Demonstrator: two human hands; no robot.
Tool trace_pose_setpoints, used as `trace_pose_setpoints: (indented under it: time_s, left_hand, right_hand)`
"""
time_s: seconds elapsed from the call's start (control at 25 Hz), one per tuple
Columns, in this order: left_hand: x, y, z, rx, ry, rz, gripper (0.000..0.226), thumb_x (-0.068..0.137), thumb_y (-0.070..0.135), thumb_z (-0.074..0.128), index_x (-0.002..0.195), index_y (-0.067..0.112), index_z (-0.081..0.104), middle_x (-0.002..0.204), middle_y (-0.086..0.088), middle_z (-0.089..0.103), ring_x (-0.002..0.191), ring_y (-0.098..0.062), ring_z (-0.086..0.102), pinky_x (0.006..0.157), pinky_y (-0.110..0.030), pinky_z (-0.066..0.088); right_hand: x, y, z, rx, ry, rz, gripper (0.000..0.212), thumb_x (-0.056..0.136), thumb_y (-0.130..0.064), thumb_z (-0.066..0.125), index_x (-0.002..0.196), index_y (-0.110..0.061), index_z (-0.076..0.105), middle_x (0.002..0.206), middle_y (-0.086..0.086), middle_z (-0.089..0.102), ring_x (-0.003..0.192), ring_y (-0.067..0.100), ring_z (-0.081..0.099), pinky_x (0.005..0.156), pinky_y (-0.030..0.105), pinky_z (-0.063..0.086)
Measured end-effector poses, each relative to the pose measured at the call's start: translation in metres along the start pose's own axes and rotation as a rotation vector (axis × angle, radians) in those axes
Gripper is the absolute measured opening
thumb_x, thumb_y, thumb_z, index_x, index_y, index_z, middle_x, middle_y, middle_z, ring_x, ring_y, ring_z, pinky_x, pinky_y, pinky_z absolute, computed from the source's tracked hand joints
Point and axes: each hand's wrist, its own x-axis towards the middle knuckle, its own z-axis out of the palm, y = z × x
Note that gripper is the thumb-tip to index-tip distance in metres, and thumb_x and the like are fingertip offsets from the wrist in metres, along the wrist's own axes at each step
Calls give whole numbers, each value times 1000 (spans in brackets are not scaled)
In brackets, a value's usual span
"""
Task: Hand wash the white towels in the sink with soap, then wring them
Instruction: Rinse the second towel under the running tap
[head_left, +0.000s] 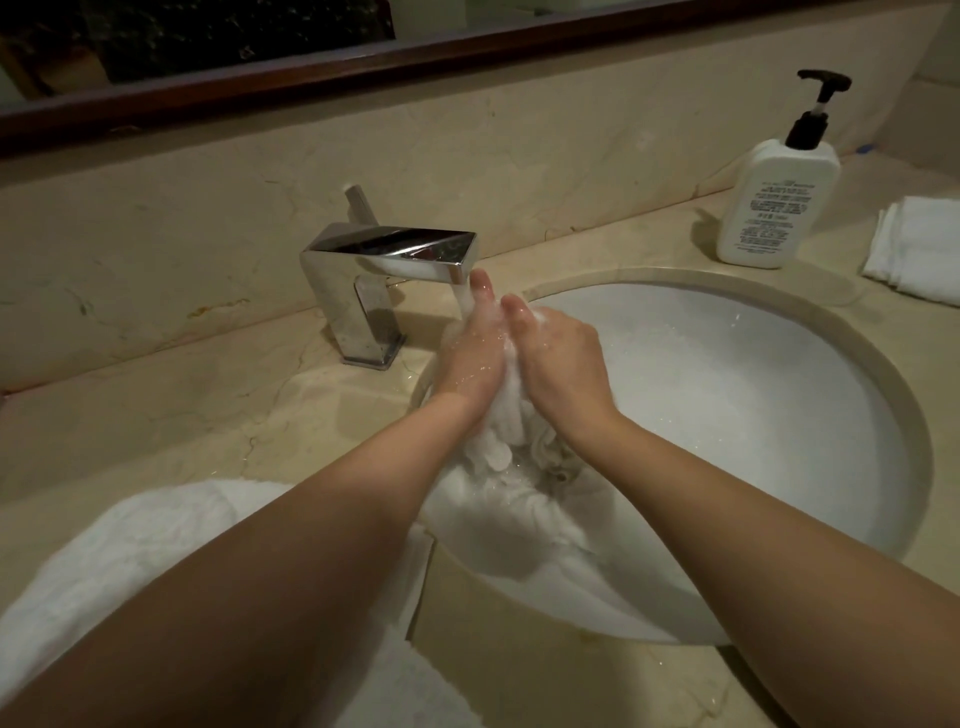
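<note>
Towel (506, 415), white and soaked, is bunched between the two hands over the left part of the sink (753, 374). Its upper end sits under the faucet (389, 260) spout, where running water falls onto it; its lower part trails down into the basin near the drain. The left hand (475, 348) lies against the towel's left side with fingers extended toward the spout, fingertips in the water stream. The right hand (558, 348) presses the towel's right side, fingers curled over the fabric. Both hands are wet, and suds show on the cloth between them. A second white towel (130, 545) rests on the surface left of the sink, partly under the left forearm. A soap pump bottle (774, 202) stands on the surface behind the sink, with folded white cloths (919, 249) just beside it at the right edge.
</note>
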Motion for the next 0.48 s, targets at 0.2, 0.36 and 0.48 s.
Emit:
trace_pose_setpoints:
  time_s: [0.2, 0.36, 0.48]
  left_hand:
    - [10, -2, 1, -3, 55, -103, 79, 87, 80, 27, 107, 15, 67, 96, -11, 72, 94, -30, 71, 91, -43, 54]
    - [8, -10, 4, 101, -154, -30, 91, 87, 88, 21, 130, 22, 67, 130, -9, 68, 124, -27, 61, 108, -42, 46]
    - [6, -13, 5, 191, -256, 47, 86, 89, 86, 21, 144, 30, 56, 151, 0, 51, 139, -17, 44, 121, -40, 30]
  right_hand:
    - [-2, -9, -3, 131, -5, 92, 63, 106, -42, 42, 43, -35, 47, 50, -7, 40, 58, 16, 40, 61, 34, 28]
    - [-2, -2, -12, 267, 141, 212, 58, 105, -45, 44, 52, -23, 38, 53, -7, 40, 57, 16, 39, 62, 34, 32]
    - [2, 9, -18, 372, 182, 309, 54, 103, -52, 45, 61, -19, 34, 57, -3, 39, 58, 16, 40, 61, 34, 34]
